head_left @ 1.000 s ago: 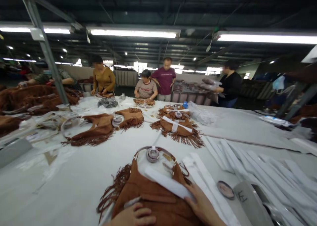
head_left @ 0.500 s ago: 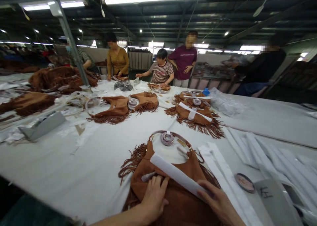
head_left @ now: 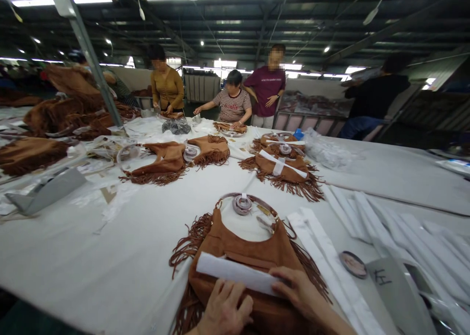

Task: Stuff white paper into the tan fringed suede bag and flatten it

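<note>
A brown suede fringed bag (head_left: pixel 253 249) lies flat on the white table (head_left: pixel 110 256) in front of me, its round handle wrapped in clear film. A white foam strip (head_left: pixel 235 272) lies across the bag's front. My left hand (head_left: pixel 224 309) rests on the bag just below the strip, fingers stretched flat against its lower edge. My right hand (head_left: pixel 298 292) presses its fingers onto the strip's right end, holding it down on the bag.
Several white foam strips (head_left: pixel 370 227) lie fanned out at the right, beside a round tape roll (head_left: pixel 352 264) and a grey tape dispenser (head_left: pixel 398 296). More fringed bags (head_left: pixel 282 171) sit further back. Several people work at the table's far end. A metal post (head_left: pixel 91 56) stands at the left.
The white strip has swung from a diagonal to nearly level across the bag. Both hands shifted with it, the left moving under the strip.
</note>
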`<state>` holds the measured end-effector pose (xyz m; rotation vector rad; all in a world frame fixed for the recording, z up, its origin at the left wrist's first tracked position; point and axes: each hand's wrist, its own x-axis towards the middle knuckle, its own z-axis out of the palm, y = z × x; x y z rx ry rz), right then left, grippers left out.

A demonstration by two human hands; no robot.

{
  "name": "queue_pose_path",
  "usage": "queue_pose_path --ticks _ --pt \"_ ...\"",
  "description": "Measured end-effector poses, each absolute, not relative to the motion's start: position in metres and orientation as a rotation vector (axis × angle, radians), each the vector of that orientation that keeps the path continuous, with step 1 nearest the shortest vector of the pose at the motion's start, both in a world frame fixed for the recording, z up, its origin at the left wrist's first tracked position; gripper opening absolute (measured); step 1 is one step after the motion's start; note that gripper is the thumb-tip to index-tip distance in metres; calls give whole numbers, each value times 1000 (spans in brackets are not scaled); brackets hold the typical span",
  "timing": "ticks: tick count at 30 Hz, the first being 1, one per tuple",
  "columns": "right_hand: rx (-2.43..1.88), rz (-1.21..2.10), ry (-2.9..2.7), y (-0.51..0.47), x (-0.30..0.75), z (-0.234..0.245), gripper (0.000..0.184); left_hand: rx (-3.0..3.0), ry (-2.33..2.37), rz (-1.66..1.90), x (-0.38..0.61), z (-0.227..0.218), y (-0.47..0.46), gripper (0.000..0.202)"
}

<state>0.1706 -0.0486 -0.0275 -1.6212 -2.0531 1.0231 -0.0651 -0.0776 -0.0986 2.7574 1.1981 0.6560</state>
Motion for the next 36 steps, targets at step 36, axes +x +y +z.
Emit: queue_pose_path --ticks 36 --pt "-1880 212 -2213 -87 156 -53 21 2448 1309 286 -54 -94 -37 20"
